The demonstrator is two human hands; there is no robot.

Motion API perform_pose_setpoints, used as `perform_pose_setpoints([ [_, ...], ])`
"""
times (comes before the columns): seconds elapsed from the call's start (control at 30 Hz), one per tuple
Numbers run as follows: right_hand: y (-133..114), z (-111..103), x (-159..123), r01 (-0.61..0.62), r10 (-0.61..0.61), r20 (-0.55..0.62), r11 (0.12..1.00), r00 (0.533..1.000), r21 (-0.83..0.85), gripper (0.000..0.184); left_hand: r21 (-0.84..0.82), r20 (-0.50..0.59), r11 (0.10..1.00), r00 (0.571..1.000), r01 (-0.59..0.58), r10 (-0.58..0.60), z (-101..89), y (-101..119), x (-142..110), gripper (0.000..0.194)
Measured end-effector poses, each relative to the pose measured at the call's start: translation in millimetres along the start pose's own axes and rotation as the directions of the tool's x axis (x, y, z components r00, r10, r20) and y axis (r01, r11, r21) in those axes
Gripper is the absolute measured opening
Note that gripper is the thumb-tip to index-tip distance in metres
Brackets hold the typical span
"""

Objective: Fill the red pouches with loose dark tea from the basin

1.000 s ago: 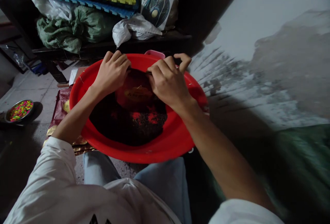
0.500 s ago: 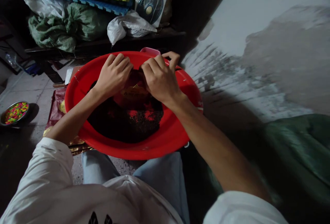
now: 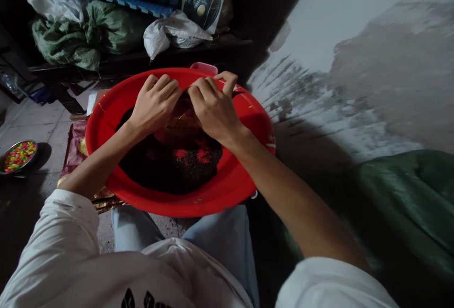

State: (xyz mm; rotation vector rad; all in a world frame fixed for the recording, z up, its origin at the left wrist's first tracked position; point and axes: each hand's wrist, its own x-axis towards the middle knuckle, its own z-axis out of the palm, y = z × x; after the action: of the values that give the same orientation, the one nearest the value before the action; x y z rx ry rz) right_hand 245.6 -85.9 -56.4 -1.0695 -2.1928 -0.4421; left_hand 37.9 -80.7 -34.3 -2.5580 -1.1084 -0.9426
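Observation:
My left hand (image 3: 158,103) and my right hand (image 3: 215,109) meet over a large red plastic basin (image 3: 184,208). Between them stands a dark red bag with yellowish print (image 3: 181,128), and the curled fingers of both hands pinch its top edge. The right hand's little finger side is raised a little. Around and in front of the bag lies a heap of dark small grains (image 3: 170,175), with patches of red basin showing through. The fingertips and the bag's mouth are mostly hidden behind my knuckles.
A metal bowl of brightly coloured small pieces (image 3: 18,156) sits on the floor at left. Maroon-and-gold packaging (image 3: 74,145) lies beside the basin. Behind, a dark bench (image 3: 60,69) bears sacks and a box fan (image 3: 204,3). A green sack (image 3: 407,189) is at right.
My right hand has come slightly closer to the left one along the bag's top. Both hands keep their pinch, and the whole view has shifted a little.

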Motion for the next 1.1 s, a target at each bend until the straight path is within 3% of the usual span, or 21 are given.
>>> perform_pose_setpoints([
  [0.33,11,0,1,0.064,-0.061,0.047,0.996,0.997,-0.059,0.036,-0.044,-0.010,0.998,0.999,0.039,-0.039,-0.2,2,1,0.026],
  [0.6,15,-1,-2,-0.047,0.050,-0.051,0.997,0.997,0.064,0.036,-0.062,-0.019,0.996,0.997,0.068,-0.070,2.1,-2,1,0.024],
  [0.73,13,-9,-4,-0.079,0.083,-0.035,0.991,0.996,0.107,0.038,-0.025,-0.023,0.997,0.997,0.076,-0.076,-2.1,1,1,0.023],
  [0.97,14,-11,-5,-0.062,0.063,-0.025,0.997,0.998,0.046,0.037,-0.041,-0.031,0.996,0.996,0.084,-0.086,6.2,7,-1,0.025],
  [1.1,15,-10,-4,-0.062,0.064,-0.032,0.997,0.997,0.052,0.037,0.049,-0.071,0.997,0.996,0.065,-0.061,9.5,2,-2,0.029],
])
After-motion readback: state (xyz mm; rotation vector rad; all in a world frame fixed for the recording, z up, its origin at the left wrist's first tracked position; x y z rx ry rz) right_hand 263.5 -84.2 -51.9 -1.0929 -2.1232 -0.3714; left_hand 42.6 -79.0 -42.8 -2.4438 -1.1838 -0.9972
